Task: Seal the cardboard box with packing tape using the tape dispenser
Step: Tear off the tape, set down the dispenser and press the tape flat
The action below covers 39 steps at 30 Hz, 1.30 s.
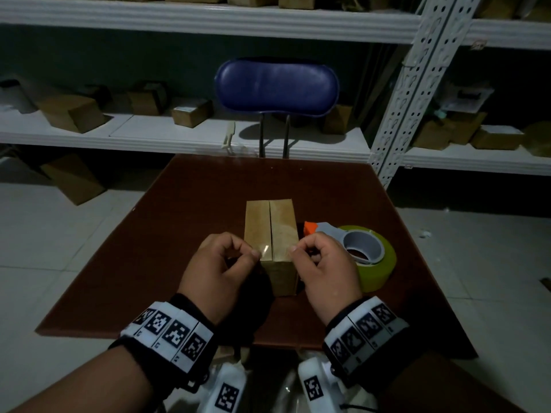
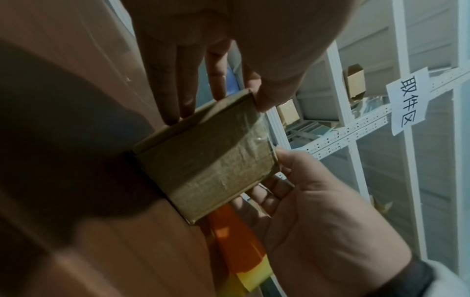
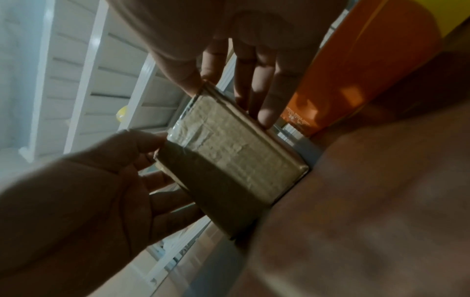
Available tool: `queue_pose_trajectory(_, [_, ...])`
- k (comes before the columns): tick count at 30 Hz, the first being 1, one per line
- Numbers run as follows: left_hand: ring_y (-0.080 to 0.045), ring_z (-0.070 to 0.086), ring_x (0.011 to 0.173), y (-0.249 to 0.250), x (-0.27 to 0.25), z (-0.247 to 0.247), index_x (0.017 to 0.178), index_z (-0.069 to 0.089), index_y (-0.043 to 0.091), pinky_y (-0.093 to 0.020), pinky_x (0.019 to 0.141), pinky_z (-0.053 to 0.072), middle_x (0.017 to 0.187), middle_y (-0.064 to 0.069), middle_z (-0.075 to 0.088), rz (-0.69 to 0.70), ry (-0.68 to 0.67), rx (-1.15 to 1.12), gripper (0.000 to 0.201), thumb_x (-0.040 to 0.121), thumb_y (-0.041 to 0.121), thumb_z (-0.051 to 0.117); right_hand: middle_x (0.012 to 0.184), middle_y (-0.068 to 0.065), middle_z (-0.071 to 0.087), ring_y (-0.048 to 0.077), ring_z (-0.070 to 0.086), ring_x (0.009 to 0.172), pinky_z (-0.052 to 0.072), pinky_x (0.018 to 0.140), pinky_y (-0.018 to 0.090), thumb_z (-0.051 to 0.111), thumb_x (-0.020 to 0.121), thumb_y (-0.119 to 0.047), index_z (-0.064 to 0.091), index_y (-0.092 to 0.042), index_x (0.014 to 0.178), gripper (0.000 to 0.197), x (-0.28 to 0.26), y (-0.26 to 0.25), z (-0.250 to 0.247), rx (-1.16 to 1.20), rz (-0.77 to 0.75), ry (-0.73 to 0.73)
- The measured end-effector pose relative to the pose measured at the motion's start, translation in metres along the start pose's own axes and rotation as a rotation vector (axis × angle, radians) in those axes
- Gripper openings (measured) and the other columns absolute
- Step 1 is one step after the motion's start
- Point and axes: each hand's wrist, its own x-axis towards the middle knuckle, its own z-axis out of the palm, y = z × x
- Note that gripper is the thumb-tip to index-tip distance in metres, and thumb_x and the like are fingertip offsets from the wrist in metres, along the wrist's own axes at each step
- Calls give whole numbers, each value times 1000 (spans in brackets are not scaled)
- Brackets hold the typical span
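Head view: both hands [image 1: 269, 263] pinch clear tape [image 1: 265, 249] across the brown cardboard box's [image 1: 269, 231] split flaps.

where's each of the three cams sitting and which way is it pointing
Head: worn on the head, looking forward and down at the cardboard box on the table, the tape dispenser beside it and shelves beyond; shows the left hand, right hand and both banded wrists.
Left wrist: under the left hand, looking along its fingers at the box; the right hand shows opposite.
Right wrist: under the right hand, mirrored, facing the left hand.
Shared: all three show the box and both hands.
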Motion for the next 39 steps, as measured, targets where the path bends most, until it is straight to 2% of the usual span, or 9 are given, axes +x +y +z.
queue_pose_trajectory(4, [-11,64,82,0,2,2,77,60,34,-39,73,56,92,6,65,-23,31,5,12,83,38,70,64,-6,56,12,50,49,43,46,32,66,89,-40,59,-25,77,20,0,1,4,14,39,31])
queue_pose_trajectory(8, [-14,67,80,-1,2,1,88,54,35,-49,71,58,89,10,67,-64,60,6,21,82,37,74,85,-8,67,11,69,73,60,64,42,72,86,-35,53,-36,88,19,0,-2,5,97,128,52])
queue_pose_trajectory(14, [-8,63,98,5,7,1,131,49,29,-32,86,53,110,9,65,-222,-4,-133,44,90,31,68,92,-8,69,12,70,84,61,75,50,68,90,-27,54,-40,104,23,10,-6,0,174,226,-6])
queue_pose_trajectory(17, [-17,57,117,7,7,3,141,47,28,-36,98,47,133,3,58,-298,-41,-263,50,95,42,58,104,-8,69,11,67,96,57,89,50,58,96,-39,58,-34,121,25,12,-11,-1,216,269,-27])
queue_pose_trajectory(20, [-14,54,123,9,6,5,144,48,30,-27,97,43,137,5,56,-341,-71,-443,60,91,57,55,130,-11,65,9,60,120,49,104,46,44,90,-66,59,-31,133,57,8,-19,6,264,274,-61])
queue_pose_trajectory(24, [-24,48,137,-14,12,18,142,49,34,-53,116,33,148,2,51,-396,-104,-485,90,69,87,56,151,-12,48,5,44,138,35,116,30,39,99,-61,46,-29,149,60,0,-31,14,347,316,-118])
queue_pose_trajectory(27, [-19,59,124,-3,10,20,136,55,34,-48,106,45,139,3,60,-321,-108,-402,70,82,78,52,156,-13,39,6,36,143,29,119,30,41,99,-59,33,-32,156,63,-5,-28,21,309,294,-142])
queue_pose_trajectory(31, [-5,71,92,2,7,24,110,66,40,-27,78,53,100,14,74,-278,-34,-310,23,92,51,58,144,-14,56,7,54,130,48,107,41,52,84,-68,27,-36,156,83,-1,-21,30,270,268,-132])
queue_pose_trajectory(39, [-11,72,90,-1,12,22,112,69,32,-45,88,57,98,9,76,-247,-49,-276,26,94,46,56,135,-14,63,3,61,119,51,105,37,56,95,-43,32,-32,156,66,6,-16,30,279,279,-138])
